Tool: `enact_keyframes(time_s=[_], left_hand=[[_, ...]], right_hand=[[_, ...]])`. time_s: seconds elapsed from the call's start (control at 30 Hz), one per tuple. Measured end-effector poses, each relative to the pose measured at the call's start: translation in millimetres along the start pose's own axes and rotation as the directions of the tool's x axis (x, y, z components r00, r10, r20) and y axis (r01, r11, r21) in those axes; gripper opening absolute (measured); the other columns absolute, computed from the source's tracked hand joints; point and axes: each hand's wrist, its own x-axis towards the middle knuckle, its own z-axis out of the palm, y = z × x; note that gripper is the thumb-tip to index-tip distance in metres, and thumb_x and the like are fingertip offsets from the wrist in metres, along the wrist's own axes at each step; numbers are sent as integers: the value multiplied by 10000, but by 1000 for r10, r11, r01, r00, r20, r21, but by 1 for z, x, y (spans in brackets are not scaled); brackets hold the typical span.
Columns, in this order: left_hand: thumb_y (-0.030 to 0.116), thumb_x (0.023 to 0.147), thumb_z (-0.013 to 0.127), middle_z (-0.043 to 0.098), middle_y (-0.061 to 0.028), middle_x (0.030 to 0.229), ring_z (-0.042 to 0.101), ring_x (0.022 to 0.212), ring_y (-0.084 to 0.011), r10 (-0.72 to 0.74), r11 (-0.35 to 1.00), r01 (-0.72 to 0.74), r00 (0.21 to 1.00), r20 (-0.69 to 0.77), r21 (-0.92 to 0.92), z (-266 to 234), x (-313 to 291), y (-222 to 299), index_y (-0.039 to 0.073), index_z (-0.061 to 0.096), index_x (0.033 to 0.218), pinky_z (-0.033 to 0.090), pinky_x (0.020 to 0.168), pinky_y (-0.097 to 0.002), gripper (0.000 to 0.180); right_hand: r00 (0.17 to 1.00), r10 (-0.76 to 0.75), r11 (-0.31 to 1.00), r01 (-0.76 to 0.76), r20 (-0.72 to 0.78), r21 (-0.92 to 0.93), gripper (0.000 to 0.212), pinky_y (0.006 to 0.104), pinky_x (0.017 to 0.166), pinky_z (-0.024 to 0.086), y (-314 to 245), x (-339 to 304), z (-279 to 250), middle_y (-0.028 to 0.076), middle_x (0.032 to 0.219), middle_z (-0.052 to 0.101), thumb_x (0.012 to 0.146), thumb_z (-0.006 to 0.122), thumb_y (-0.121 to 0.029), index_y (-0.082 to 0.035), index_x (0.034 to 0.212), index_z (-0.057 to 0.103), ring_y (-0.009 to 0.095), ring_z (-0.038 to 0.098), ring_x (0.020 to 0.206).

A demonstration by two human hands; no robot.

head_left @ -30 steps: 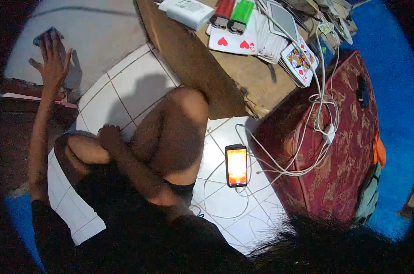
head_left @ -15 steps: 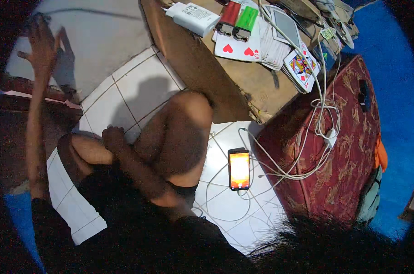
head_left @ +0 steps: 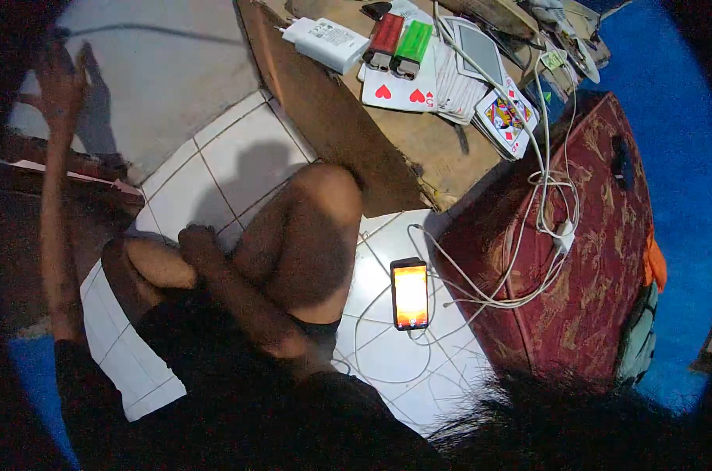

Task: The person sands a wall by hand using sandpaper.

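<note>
My left hand (head_left: 58, 88) reaches to the pale wall (head_left: 167, 86) at the far left, thumb and at least one finger stretched apart. Its fingertips meet a dim patch by the end of a dark cable (head_left: 148, 28); whether they touch it I cannot tell. Resting by my bent legs, my right hand (head_left: 198, 242) is curled closed, and what it may hold is hidden. A phone (head_left: 410, 295) with a bright screen lies on the white tiled floor (head_left: 376, 247), a white cable (head_left: 356, 345) at its lower end.
A brown board-like surface (head_left: 395, 129) carries a white charger (head_left: 325, 45), red lighter (head_left: 383, 39), green lighter (head_left: 412, 49), playing cards (head_left: 403, 94) and a grey-screened device (head_left: 475, 49). White cables (head_left: 541, 188) tangle over a maroon patterned cushion (head_left: 564, 290) at right.
My left hand has shifted slightly left along the wall. The rest of the view has moved a little with my head; my right hand stays closed by my legs.
</note>
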Motion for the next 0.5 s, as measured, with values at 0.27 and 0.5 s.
enact_keyframes(time_s=[0.27, 0.5], left_hand=[[598, 1049, 445, 170, -33, 1743, 207, 1591, -280, -11, 984, 52, 973, 232, -173, -5, -82, 21, 249, 183, 1679, 85, 1073, -885, 766], [625, 1046, 427, 159, -14, 1745, 174, 1599, -263, -121, 990, 121, 993, -5, -73, -5, 15, 16, 242, 197, 1674, 45, 1071, -892, 771]], right_hand=[[999, -20, 1000, 20, -36, -4, 221, 538, 827, 563, -17, -8, -7, 187, 1011, 740, 883, 653, -187, -34, 982, 778, 366, 733, 976], [986, 162, 859, -124, 35, -497, 279, 552, 894, 547, -18, 2, 5, 203, 1085, 719, 898, 634, -219, -18, 1056, 746, 376, 717, 1031]])
